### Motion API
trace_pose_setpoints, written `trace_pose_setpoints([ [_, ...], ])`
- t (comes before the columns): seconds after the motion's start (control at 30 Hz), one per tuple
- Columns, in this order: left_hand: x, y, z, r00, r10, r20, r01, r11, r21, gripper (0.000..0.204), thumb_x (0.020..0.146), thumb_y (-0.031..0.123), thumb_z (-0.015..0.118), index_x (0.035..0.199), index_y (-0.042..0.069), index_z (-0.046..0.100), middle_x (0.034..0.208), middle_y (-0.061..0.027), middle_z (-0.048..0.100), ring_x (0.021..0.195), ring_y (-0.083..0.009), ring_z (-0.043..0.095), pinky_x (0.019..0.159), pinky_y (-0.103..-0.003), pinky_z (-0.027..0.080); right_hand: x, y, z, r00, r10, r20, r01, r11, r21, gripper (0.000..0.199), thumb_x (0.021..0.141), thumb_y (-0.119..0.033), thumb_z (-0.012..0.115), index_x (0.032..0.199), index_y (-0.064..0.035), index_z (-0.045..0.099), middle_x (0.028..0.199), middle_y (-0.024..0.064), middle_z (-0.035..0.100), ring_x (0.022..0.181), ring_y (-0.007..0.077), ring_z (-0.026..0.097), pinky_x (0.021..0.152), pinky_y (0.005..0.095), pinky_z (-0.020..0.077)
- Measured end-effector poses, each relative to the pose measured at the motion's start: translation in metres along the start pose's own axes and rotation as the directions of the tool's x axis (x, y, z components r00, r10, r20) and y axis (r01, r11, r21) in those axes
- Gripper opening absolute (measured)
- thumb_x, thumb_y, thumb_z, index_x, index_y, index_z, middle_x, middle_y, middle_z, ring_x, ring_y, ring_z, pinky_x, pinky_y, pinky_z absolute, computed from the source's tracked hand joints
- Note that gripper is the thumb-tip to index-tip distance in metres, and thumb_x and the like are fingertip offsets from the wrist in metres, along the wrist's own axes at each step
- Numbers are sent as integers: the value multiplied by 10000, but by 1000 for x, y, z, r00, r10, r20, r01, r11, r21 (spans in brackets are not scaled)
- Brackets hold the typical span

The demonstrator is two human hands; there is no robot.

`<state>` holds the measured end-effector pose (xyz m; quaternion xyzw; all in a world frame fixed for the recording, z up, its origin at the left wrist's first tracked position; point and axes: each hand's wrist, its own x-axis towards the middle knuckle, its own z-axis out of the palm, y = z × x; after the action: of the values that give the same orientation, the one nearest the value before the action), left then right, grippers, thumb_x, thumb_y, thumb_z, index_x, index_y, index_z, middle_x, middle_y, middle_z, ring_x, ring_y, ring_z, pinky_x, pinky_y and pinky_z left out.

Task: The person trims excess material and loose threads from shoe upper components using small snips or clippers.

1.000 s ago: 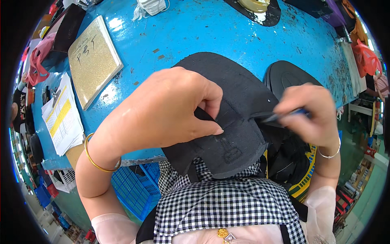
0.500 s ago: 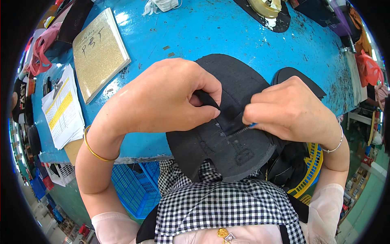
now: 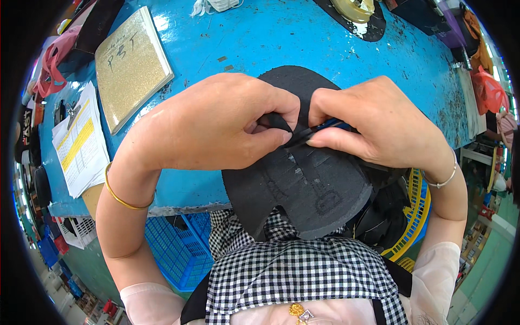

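A flat black shoe-upper-like piece, with a rounded far end and a notch at its near edge, lies over the table edge toward my lap. My left hand is closed, pinching a raised black flap at the middle of the piece between thumb and fingers. Close against it, my right hand is closed round a slim blue-and-black tool, its kind unclear. The tool's near end meets the flap between the two hands. My fingers partly hide the tool and the flap.
On the blue table a gold glittery book and clipped papers lie left. A tape roll sits at the far right. A blue crate and a yellow basket holding black pieces stand below the table edge.
My right hand has moved left and away from me, up beside my left hand, and more of the blue-and-black tool shows. The flap's edge, earlier lying near the right hand, is now lifted.
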<state>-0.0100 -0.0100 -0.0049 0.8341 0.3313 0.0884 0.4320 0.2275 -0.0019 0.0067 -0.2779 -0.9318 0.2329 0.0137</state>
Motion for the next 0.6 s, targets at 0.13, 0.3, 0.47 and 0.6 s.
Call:
trace_pose_setpoints([
  [0.13, -3, -3, 1, 997, -38, -65, 32, 996, -87, 80, 834, 91, 677, 881, 30, 655, 647, -26, 574, 531, -90, 461, 490, -263, 354, 0, 1, -1, 999, 39, -4, -39, 998, 41, 223, 808, -216, 727, 873, -61, 581, 760, 82, 617, 629, 291, 598, 541, 357, 444],
  [0.3, -22, -18, -2, 962, -178, -206, 64, 883, -465, 115, 862, 98, 697, 905, -9, 695, 742, 13, 635, 610, -33, 521, 531, -198, 404, -6, -42, -5, 996, -60, -64, 56, 996, -65, 255, 719, -176, 725, 920, -62, 620, 838, 71, 659, 622, 209, 634, 533, 315, 485],
  [0.47, -22, -12, -18, 909, -83, -407, -52, 949, -311, 152, 916, 119, 636, 975, 10, 725, 712, 1, 640, 585, -13, 503, 509, -163, 356, -8, -77, 37, 995, -99, -25, 77, 889, -452, 322, 749, -204, 659, 956, 37, 605, 985, 217, 648, 473, 118, 569, 386, 252, 427],
  [0.6, -33, -2, -31, 865, -44, -500, -42, 986, -160, 232, 984, 185, 539, 1057, 19, 683, 714, 7, 641, 557, 22, 458, 479, -151, 272, 4, -71, 41, 990, -98, -103, 40, 889, -455, 224, 738, -177, 657, 864, -7, 585, 911, 164, 625, 439, 119, 534, 381, 257, 424],
])
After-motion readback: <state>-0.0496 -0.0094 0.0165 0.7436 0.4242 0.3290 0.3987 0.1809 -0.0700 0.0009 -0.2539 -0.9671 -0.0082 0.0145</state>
